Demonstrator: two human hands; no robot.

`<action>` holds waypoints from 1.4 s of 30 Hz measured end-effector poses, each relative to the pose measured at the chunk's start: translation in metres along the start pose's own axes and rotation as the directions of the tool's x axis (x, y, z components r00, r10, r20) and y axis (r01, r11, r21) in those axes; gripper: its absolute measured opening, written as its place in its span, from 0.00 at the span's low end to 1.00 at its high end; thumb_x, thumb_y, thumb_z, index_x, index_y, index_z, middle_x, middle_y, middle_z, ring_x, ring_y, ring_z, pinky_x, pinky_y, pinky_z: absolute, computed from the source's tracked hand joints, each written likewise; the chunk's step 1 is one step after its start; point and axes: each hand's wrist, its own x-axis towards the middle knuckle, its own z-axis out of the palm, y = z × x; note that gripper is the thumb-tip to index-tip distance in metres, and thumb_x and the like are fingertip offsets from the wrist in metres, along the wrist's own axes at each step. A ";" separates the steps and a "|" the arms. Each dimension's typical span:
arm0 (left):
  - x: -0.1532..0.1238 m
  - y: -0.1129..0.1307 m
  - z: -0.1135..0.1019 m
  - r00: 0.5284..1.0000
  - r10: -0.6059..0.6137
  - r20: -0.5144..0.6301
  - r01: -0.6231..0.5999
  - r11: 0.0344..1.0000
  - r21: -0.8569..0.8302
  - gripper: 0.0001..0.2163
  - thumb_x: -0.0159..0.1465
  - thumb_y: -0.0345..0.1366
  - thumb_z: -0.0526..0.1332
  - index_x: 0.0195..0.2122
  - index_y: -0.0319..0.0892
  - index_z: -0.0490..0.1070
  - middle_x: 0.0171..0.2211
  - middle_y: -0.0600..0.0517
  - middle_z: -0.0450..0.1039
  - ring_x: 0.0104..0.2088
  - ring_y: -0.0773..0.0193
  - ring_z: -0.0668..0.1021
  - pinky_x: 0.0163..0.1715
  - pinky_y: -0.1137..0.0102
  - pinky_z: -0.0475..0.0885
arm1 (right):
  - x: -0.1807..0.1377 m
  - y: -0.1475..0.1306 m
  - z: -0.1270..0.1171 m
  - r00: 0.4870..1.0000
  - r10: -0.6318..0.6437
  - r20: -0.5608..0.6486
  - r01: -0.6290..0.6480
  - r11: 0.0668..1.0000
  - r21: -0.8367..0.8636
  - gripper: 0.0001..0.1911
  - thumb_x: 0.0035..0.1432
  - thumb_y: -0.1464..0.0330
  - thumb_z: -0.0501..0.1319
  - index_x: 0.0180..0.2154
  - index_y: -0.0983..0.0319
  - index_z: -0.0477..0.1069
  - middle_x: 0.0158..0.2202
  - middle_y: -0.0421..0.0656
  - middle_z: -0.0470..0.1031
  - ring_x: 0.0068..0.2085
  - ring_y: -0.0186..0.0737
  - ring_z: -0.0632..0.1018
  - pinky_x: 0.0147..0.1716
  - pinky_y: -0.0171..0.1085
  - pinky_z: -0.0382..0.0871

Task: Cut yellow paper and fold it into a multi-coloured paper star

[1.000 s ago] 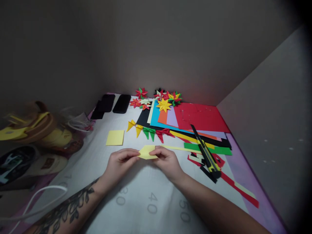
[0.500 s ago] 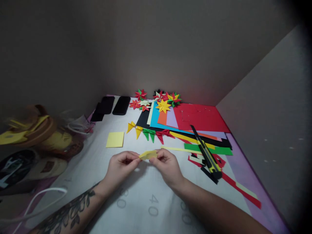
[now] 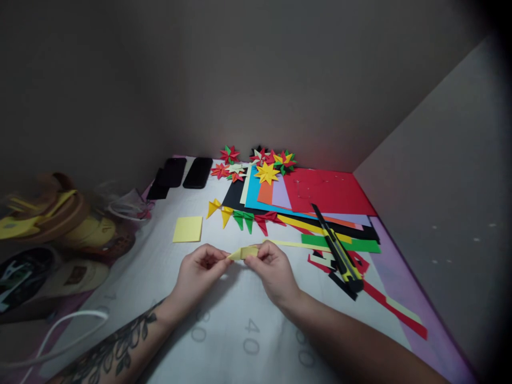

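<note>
A small folded piece of yellow paper (image 3: 242, 253) is held up between my two hands, just above the white cloth. My left hand (image 3: 203, 268) pinches its pointed left end between thumb and fingers. On the other end, my right hand (image 3: 276, 271) is closed with its thumb along the near face. A stack of square yellow paper (image 3: 188, 229) lies to the left, beyond my left hand. Folded yellow, green and red pointed pieces (image 3: 244, 219) sit in a row beyond both hands.
A box cutter (image 3: 340, 250) rests on paper strips and scraps at right. Coloured sheets (image 3: 332, 189) and folded paper stars (image 3: 267, 173) lie at the back wall. Two dark phones (image 3: 199, 173) are back left. A white cable (image 3: 72, 318) and pots (image 3: 76, 213) stand at left.
The yellow paper has turned slightly in my fingers, and a crease shows more clearly on its near face. Both hands stay in nearly the same place.
</note>
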 end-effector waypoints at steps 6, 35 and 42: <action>0.002 0.000 0.000 1.000 -0.018 0.002 0.018 1.000 0.010 0.08 0.53 0.37 0.66 0.26 0.40 0.69 0.26 0.51 0.77 0.25 0.67 0.77 0.25 0.74 0.71 | 0.001 -0.002 0.000 1.000 -0.009 0.000 0.009 0.999 -0.032 0.16 0.46 0.68 0.68 0.23 0.60 0.59 0.27 0.36 0.71 0.28 0.33 0.71 0.29 0.33 0.65; -0.002 -0.003 0.002 0.999 -0.019 0.044 0.013 0.991 0.131 0.06 0.53 0.35 0.64 0.25 0.40 0.68 0.21 0.55 0.73 0.22 0.69 0.73 0.22 0.76 0.67 | 0.002 -0.020 -0.004 0.915 -0.305 0.264 0.403 0.697 -0.593 0.11 0.53 0.70 0.63 0.40 0.56 0.73 0.39 0.44 0.72 0.44 0.43 0.73 0.44 0.42 0.68; -0.005 -0.001 0.002 0.996 0.062 0.062 -0.074 0.973 0.216 0.04 0.54 0.33 0.62 0.25 0.41 0.68 0.22 0.55 0.73 0.23 0.69 0.74 0.23 0.76 0.68 | 0.003 -0.020 -0.004 0.916 -0.293 0.274 0.401 0.689 -0.604 0.06 0.54 0.72 0.62 0.35 0.58 0.74 0.34 0.43 0.73 0.39 0.41 0.74 0.39 0.40 0.68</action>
